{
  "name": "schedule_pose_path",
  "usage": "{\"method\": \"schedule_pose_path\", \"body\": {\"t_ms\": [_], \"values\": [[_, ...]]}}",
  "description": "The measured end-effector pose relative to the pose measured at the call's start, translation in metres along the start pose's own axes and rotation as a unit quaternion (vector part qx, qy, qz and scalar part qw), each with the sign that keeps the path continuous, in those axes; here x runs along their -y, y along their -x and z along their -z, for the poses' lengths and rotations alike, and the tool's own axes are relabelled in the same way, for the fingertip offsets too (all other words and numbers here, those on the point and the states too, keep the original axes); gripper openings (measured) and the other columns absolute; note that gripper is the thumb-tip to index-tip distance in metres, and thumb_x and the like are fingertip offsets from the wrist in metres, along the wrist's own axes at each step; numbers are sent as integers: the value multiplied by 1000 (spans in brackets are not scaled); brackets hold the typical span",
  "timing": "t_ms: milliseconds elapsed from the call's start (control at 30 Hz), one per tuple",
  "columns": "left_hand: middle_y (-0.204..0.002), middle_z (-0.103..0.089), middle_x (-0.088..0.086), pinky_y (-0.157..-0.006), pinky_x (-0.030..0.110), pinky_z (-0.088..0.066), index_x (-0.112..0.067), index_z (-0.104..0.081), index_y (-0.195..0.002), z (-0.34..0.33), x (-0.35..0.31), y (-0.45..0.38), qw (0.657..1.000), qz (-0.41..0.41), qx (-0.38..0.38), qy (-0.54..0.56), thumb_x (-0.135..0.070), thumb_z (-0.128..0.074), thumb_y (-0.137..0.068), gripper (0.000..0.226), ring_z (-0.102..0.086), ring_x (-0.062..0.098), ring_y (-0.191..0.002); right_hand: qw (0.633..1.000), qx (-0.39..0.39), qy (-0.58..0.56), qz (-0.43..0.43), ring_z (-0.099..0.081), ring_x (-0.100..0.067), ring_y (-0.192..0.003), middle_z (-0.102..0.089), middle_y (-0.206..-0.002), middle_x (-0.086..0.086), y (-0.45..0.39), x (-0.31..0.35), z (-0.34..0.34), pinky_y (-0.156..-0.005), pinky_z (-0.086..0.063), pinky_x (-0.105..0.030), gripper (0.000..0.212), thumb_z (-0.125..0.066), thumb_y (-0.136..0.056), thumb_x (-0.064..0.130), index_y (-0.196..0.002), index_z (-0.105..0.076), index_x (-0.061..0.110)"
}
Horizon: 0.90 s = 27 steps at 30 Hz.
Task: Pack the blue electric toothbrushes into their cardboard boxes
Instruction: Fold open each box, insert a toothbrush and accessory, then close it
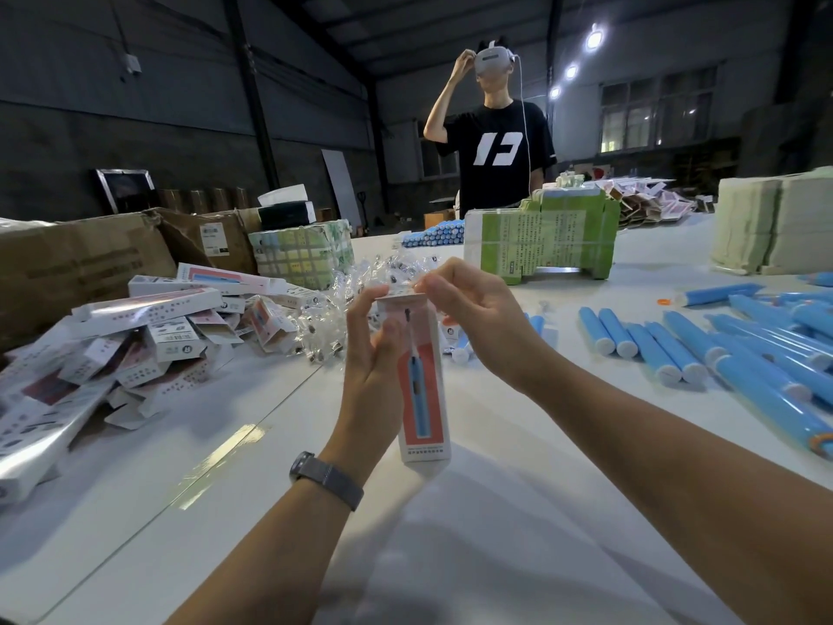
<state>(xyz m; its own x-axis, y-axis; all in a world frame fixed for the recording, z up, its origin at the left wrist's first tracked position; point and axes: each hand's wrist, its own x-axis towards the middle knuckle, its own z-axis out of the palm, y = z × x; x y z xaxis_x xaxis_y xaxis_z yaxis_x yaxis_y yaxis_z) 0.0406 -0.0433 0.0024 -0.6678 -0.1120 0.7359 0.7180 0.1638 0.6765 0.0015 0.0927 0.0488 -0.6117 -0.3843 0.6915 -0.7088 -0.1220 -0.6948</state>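
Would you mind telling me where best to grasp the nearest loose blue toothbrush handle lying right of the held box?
Probably mid-barrel on the blue toothbrush handle, pinching across its round sides from above. It lies flat on the white table, white end cap toward you, with a neighbour close on its right, so end-on access is poorer.

Bare table (450,534) lies open before the held box (423,381); box pile (148,327) crowds its left, toothbrushes (730,354) its right.

txt | black T-shirt (496,164): white "13"-like mark; box (423,390) & carton print: too small to read
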Motion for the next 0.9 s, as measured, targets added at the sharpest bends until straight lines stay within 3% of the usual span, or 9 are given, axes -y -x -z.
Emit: {"method": "schedule_pose_path", "body": {"t_ms": [100, 233, 333, 400, 567, 667, 767, 900], "values": [[-95, -66, -15, -75, 38, -59, -44, -42, -118, 0, -2, 0, 1000, 6, -6, 10, -32, -38, -105, 18, -66, 12, -84, 1000, -12, -2, -5, -63, -5, -64, -66, -71, 6, -2, -1, -2, -61, -48, -18, 17, -62, -95, 21, -81, -58, 12], [-118, -59, 12, -74, 35, -60, -56, -48, -104, 0, -6, 0, 999, 26, -39, 7, -43, -37, -96, 19, -67, 26, -93, 998, -21, 64, 6, -64, -4, -68, -68, -81, 4, -1, -3, -2, -62, -52, -20, 6, -68, -92, 18, -88, -63, 18], [-96, -64, -4, -66, 26, -59, -46, -45, -107, -1, -6, -1, 999, 13, -38, 8, -47, -34, -101, 13, -67, 14, -79, 994, -24, 108, 20, -64, -7, -72, -70, -91, -1, -1, -1, -2, -65, -55, -24, 6, -70, -91, 21, -90, -64, 18], [-86, -62, -8, -65, 24, -57, -49, -47, -102, 0, -7, -2, 999, 8, -42, 13, -45, -35, -101, 13, -65, 10, -76, 992, -25, 117, 27, -65, -13, -76, -70, -95, -3, -1, 1, -2, -68, -57, -27, 7, -70, -90, 20, -91, -65, 16], [-83, -61, -4, -63, 25, -56, -53, -50, -95, 0, -7, -5, 999, -1, -46, 2, -42, -37, -103, 19, -64, 12, -73, 992, -20, 123, 26, -66, -17, -78, -70, -93, -2, -1, 3, -1, -66, -57, -28, 7, -68, -92, 19, -93, -64, 14], [-79, -61, -7, -60, 22, -54, -51, -50, -94, -1, -7, -6, 998, -1, -57, -13, -39, -37, -102, 20, -62, 9, -69, 990, -20, 132, 39, -65, -14, -70, -65, -79, 12, 0, 4, -2, -56, -49, -19, 4, -67, -92, 16, -93, -63, 17], [-80, -61, -8, -61, 25, -55, -51, -48, -97, 0, -5, -5, 998, -11, -54, -29, -38, -36, -103, 19, -63, 10, -70, 986, -26, 154, 48, -64, -13, -66, -62, -74, 18, 0, 3, -3, -54, -47, -18, 7, -67, -92, 16, -93, -63, 22], [-88, -61, -8, -65, 28, -58, -46, -42, -110, 0, -5, -1, 997, -27, -48, -56, -34, -32, -106, 16, -67, 13, -75, 986, -32, 152, 53, -63, -10, -62, -64, -82, 16, 0, 3, -3, -56, -46, -20, 7, -66, -92, 19, -91, -63, 24]]}}
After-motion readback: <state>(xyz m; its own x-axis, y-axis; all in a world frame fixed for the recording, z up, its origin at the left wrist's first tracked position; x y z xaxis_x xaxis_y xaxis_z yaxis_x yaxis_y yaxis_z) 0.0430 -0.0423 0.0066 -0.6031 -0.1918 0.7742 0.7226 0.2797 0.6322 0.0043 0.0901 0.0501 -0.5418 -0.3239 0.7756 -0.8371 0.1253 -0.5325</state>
